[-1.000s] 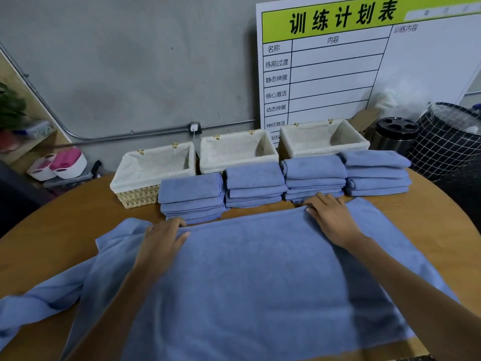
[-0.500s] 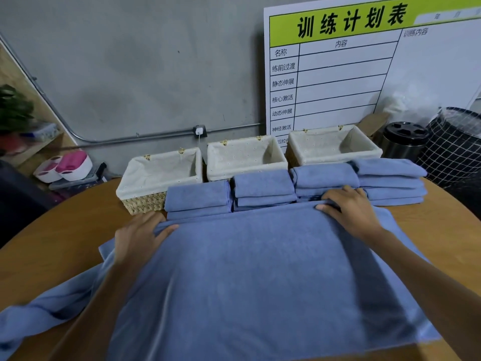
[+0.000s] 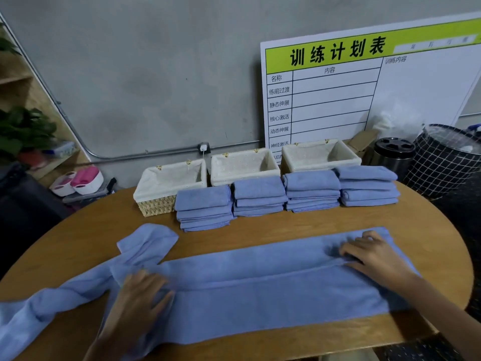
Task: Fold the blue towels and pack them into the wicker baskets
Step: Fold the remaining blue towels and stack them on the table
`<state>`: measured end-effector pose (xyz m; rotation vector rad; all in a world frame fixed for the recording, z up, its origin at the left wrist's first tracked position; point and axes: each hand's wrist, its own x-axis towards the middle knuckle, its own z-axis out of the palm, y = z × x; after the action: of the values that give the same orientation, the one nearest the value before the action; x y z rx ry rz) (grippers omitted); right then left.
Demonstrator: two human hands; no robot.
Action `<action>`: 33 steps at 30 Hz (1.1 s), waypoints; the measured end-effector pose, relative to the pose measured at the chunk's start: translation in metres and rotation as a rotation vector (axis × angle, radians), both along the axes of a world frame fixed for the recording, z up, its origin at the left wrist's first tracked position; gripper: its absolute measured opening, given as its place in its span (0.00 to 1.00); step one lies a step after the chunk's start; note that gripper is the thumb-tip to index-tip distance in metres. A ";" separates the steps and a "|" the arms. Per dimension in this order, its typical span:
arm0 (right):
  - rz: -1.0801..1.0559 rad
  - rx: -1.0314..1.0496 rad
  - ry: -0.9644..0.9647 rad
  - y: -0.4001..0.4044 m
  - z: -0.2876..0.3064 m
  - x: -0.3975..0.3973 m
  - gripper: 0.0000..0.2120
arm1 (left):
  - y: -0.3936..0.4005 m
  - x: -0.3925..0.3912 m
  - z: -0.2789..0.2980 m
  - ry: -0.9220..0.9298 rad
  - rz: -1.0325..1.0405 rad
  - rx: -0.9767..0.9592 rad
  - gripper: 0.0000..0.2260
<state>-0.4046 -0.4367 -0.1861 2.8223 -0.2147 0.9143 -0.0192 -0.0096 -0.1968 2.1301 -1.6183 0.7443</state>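
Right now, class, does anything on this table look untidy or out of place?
Yes. The left end of the spread towel is bunched, one corner flipped toward the folded stacks, and a twisted tail trails off the table edge. The baskets hold no towels.
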 end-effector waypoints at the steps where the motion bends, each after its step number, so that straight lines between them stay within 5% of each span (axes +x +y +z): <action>1: -0.024 -0.012 0.021 0.002 -0.003 -0.003 0.15 | 0.004 -0.003 -0.008 0.026 0.007 -0.001 0.24; 9: -0.329 0.099 0.108 0.000 -0.003 0.007 0.19 | 0.001 0.000 0.011 0.047 0.128 0.127 0.31; 12: -0.406 0.126 0.141 0.005 0.011 0.007 0.11 | 0.000 -0.001 0.024 0.005 0.125 0.149 0.31; 17: -0.417 0.160 0.258 0.005 0.002 -0.030 0.17 | 0.026 -0.016 0.013 0.015 0.074 0.103 0.27; 26: -0.368 0.223 0.113 0.017 0.010 -0.040 0.18 | 0.031 -0.007 0.006 0.142 0.026 0.058 0.19; 33: -0.310 0.241 0.056 0.010 0.004 -0.043 0.14 | 0.029 -0.007 -0.001 0.234 -0.036 -0.072 0.25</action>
<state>-0.4475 -0.4268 -0.1820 2.9031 -0.7773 0.7841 -0.0257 0.0195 -0.1978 2.0454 -1.4803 0.5120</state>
